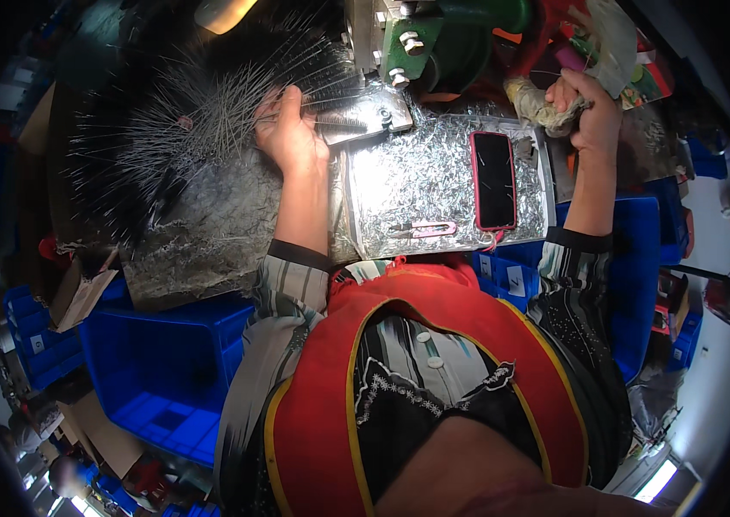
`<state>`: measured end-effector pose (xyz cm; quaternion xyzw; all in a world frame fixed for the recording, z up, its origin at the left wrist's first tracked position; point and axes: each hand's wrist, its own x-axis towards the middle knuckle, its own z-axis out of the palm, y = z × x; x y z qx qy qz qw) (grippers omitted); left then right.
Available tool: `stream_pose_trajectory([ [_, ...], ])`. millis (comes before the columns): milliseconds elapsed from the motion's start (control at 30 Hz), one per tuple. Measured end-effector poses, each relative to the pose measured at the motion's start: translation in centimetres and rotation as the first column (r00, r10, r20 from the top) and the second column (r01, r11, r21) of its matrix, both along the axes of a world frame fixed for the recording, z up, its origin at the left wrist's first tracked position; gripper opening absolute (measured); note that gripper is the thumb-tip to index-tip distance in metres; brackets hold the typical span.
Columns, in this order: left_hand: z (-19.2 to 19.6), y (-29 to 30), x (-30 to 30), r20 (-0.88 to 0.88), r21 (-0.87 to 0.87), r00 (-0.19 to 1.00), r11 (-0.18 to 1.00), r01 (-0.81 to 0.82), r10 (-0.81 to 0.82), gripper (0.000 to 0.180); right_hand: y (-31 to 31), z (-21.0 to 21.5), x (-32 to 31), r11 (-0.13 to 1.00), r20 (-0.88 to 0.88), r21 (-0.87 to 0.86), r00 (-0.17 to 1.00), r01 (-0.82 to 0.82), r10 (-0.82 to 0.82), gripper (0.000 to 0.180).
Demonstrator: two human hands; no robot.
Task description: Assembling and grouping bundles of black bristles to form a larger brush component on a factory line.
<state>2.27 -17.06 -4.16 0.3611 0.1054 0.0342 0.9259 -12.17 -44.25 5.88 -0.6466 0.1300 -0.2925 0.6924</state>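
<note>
A large spread of thin metal wires (201,121) lies fanned out on the bench at the left. At its right edge, my left hand (292,138) is closed with the thumb up, its fingers curled round some of the wires; how many is hidden. Just right of these fingers is a flat metal block (369,119) with a bolt, under a green machine (460,43). My right hand (587,108) grips a cloth-wrapped handle (546,108) to the right of the machine.
A metal tray (382,189) strewn with shiny metal bits holds a phone in a red case (493,181) and small pink-handled snips (430,229). Blue bins (158,370) stand below the bench on both sides. A yellowish lamp (223,13) hangs at the top.
</note>
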Motion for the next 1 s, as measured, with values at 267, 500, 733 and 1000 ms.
stream_pose_trajectory([
  [267,-0.5,0.5,0.1,0.015,0.105,1.0,0.994,-0.01,0.008,0.015,0.2,-5.1,0.9,0.879,0.357,-0.449,0.934,0.163,0.01,0.011],
  [500,0.8,1.0,-0.6,-0.007,0.401,0.969,0.887,0.228,-0.246,0.012,-0.2,-4.4,0.5,1.0,0.195,-0.009,0.981,0.008,-0.006,0.015],
  [733,-0.3,1.0,0.0,-0.037,0.043,0.992,0.992,0.119,-0.118,0.009,0.7,0.0,0.5,1.0,0.002,0.008,1.0,0.022,-0.022,0.022],
  [1000,-0.7,1.3,0.0,-0.056,0.046,0.994,0.994,0.099,-0.097,0.008,1.4,-0.9,0.8,0.999,-0.027,-0.017,0.999,0.045,-0.045,0.033],
])
